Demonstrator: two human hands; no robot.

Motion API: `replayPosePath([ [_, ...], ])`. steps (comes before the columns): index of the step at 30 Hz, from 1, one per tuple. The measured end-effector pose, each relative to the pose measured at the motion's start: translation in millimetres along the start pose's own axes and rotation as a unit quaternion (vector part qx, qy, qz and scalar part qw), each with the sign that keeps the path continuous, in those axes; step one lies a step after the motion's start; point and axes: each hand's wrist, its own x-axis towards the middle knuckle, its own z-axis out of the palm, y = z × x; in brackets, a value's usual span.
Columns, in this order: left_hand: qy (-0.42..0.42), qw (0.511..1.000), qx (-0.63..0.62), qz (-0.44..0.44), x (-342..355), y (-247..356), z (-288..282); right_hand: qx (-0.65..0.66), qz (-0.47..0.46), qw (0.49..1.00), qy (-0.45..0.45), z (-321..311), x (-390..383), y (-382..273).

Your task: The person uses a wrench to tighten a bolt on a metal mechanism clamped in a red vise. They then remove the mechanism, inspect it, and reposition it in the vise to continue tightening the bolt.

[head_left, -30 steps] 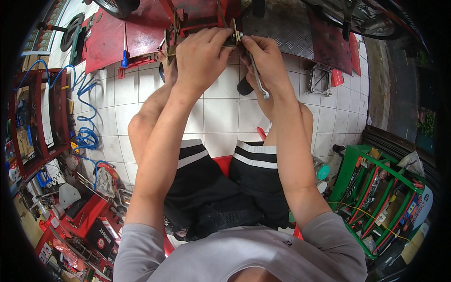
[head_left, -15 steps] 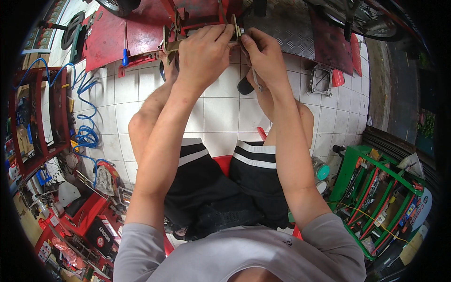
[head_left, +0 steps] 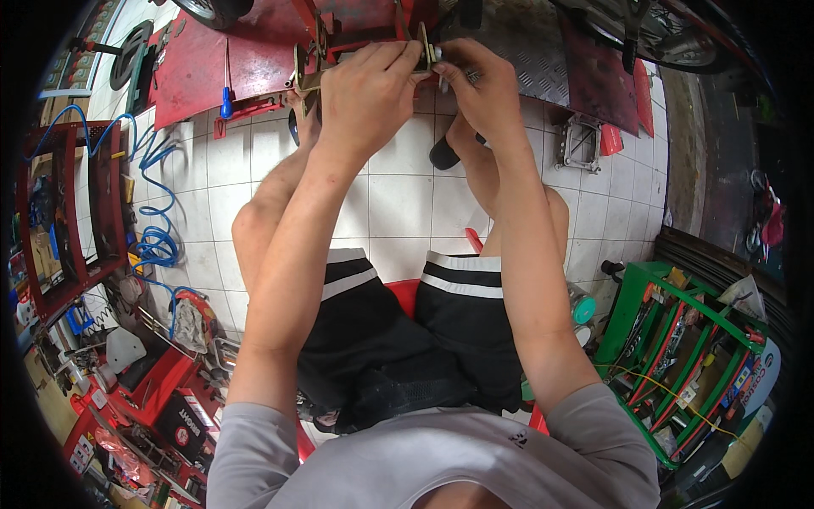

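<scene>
At the far edge of the floor, my left hand [head_left: 369, 97] is closed over a brass-coloured metal bracket [head_left: 303, 72], covering its middle. The bracket's upright plate [head_left: 423, 44] rises beside those fingertips. A silver bolt or nut [head_left: 436, 54] sits on the plate's right side. My right hand [head_left: 487, 85] has its thumb and fingers pinched there, wrapped round a slim metal wrench [head_left: 473, 76]. Only a small piece of the wrench shows between the fingers. How it meets the bolt is hidden.
A red metal platform [head_left: 199, 72] lies ahead, with a blue-handled screwdriver [head_left: 226, 103] on it. A coiled blue hose [head_left: 157, 242] is on the left. A green tool rack [head_left: 678, 356] stands at right. A metal frame [head_left: 580, 146] rests on the white tiles.
My right hand has turned and shifted slightly up and right. The wrench that hung below it has swung up into the hand. My left hand stays almost still on the bracket.
</scene>
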Motion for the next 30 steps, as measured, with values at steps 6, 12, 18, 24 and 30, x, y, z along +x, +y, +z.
replayPosePath([
  [6, -0.007, 1.0, -0.001, 0.0, -1.1, -0.9, -1.8, 0.1, 0.134, 0.985, -0.038, -7.4, -5.8, -11.5],
  [12, -0.003, 1.0, -0.013, -0.001, -1.3, -0.4, 0.0, 0.108, 0.171, 0.978, -0.053, -7.3, -2.1, -7.8],
  [18, 0.0, 1.0, -0.013, -0.008, -2.1, 2.2, -1.0, 0.032, 0.155, 0.986, -0.047, -12.3, 2.4, -27.3],
  [24, 0.009, 1.0, -0.007, 0.004, -2.1, 1.3, 0.1, 0.142, 0.247, 0.956, -0.074, -16.0, -0.1, -27.5],
  [30, 0.011, 1.0, -0.011, 0.005, -1.8, 1.4, 0.6, 0.095, 0.218, 0.97, -0.045, -14.0, -3.4, -21.8],
])
